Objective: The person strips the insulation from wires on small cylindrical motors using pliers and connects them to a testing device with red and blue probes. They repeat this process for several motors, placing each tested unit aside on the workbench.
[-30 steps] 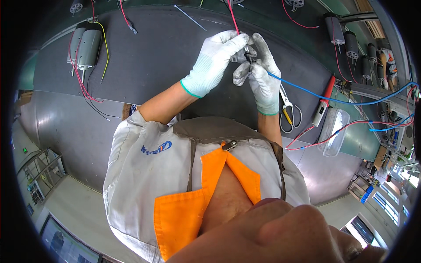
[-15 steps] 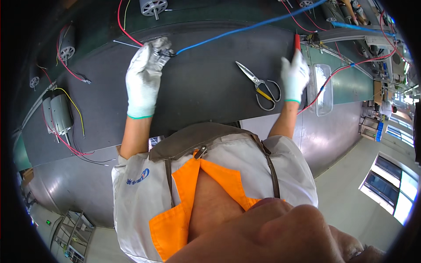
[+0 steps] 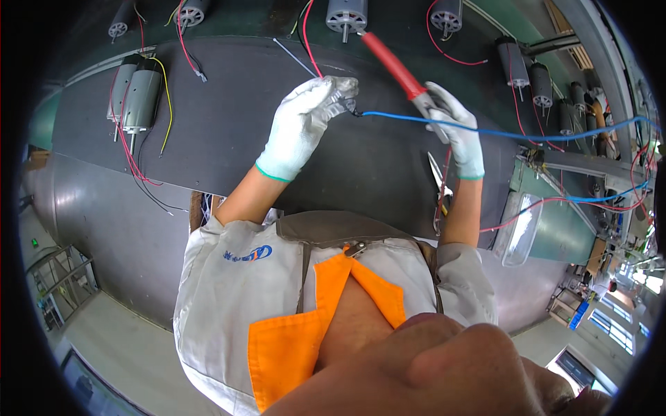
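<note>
Pinching red wire in gloved left hand above bench, with black end of blue cable at fingertips. Gripping red-and-grey probe in gloved right hand, wrapping thumb and fingers about its grey handle. Pointing probe tip away from body, just beside grey motor; being unable to tell whether touching. Noting silver scissors lying on bench, partly behind right forearm.
</note>
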`<state>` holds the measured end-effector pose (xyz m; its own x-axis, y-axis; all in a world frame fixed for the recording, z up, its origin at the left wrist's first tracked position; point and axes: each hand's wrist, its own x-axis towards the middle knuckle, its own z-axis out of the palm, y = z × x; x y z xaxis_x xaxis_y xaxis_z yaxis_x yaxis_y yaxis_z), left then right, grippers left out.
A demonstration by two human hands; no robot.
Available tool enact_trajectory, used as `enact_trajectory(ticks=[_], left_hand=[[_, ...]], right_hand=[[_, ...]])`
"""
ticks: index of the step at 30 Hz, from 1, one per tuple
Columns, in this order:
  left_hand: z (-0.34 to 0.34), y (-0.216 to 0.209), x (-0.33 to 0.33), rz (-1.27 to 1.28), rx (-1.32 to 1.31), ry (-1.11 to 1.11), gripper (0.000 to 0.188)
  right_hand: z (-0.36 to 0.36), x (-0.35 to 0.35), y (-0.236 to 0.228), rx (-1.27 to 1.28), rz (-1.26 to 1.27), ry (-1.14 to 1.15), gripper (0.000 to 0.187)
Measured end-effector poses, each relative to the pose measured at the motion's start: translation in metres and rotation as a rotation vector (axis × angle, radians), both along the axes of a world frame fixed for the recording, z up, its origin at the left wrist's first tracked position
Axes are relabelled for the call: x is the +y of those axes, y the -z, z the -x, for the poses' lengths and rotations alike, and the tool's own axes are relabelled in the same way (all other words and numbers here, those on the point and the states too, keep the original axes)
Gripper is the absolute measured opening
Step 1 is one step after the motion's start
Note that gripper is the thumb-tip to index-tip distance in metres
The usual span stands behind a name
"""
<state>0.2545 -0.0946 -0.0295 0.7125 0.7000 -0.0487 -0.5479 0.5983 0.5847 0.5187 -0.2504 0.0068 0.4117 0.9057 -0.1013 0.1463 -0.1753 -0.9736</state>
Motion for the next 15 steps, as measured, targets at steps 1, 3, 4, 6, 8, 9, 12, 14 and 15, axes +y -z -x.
enact_trajectory(ticks=[1, 3, 4, 6, 8, 9, 12, 14, 15], left_hand=[[0.003, -0.001, 0.000, -0.005, 0.015, -0.014, 0.026], [0.003, -0.005, -0.003, -0.011, 0.040, -0.028, 0.026], [0.004, 0.000, -0.002, -0.028, 0.048, -0.002, 0.030], [-0.002, 0.000, -0.002, -0.027, 0.054, 0.024, 0.032], [-0.010, -0.002, -0.004, -0.046, 0.064, 0.052, 0.035], [-0.014, -0.002, -0.004, -0.064, 0.075, 0.072, 0.036], [-0.018, 0.004, -0.002, -0.069, 0.063, 0.096, 0.034], [-0.018, 0.017, 0.003, -0.050, 0.068, 0.081, 0.033], [-0.021, 0.021, 0.002, -0.041, 0.071, 0.093, 0.033]], right_hand=[[-0.007, 0.014, 0.014, 0.014, -0.022, -0.065, 0.052], [-0.012, 0.029, 0.019, 0.038, 0.117, -0.096, 0.050], [-0.006, 0.036, 0.019, 0.000, 0.134, -0.043, 0.047], [-0.009, 0.038, 0.025, -0.271, 0.112, -0.049, 0.042], [-0.001, 0.037, 0.023, -0.538, -0.031, -0.017, 0.042], [0.002, 0.029, 0.019, -0.619, -0.112, 0.023, 0.043], [0.007, -0.016, 0.000, -0.722, 0.002, 0.178, 0.038], [0.012, -0.057, -0.012, -0.629, 0.113, 0.392, 0.039], [0.002, -0.088, 0.006, -0.689, 0.087, 0.519, 0.041]])
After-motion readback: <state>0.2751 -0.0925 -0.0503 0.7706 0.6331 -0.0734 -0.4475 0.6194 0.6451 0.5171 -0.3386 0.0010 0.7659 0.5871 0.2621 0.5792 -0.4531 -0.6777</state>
